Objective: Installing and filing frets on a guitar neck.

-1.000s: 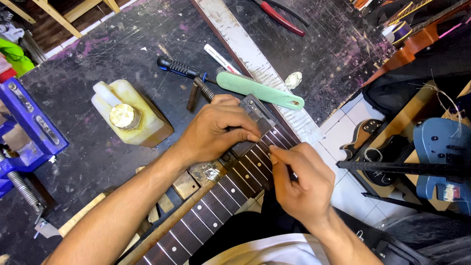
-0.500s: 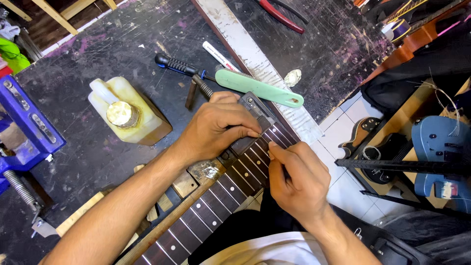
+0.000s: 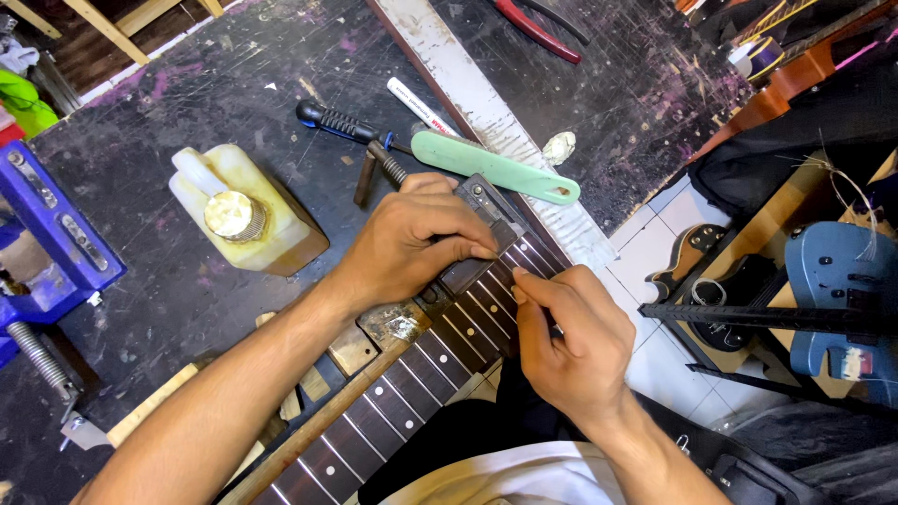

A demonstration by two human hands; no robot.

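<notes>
Guitar neck lying across front edge of workbench. Left hand closed on dark block over upper frets; right hand pinching, content hidden. Lower frets apparently remaining.

A cream plastic jug, a black-handled screwdriver, a green file handle, a white marker and red pliers lie on the dark workbench, beside a blue vise
</notes>
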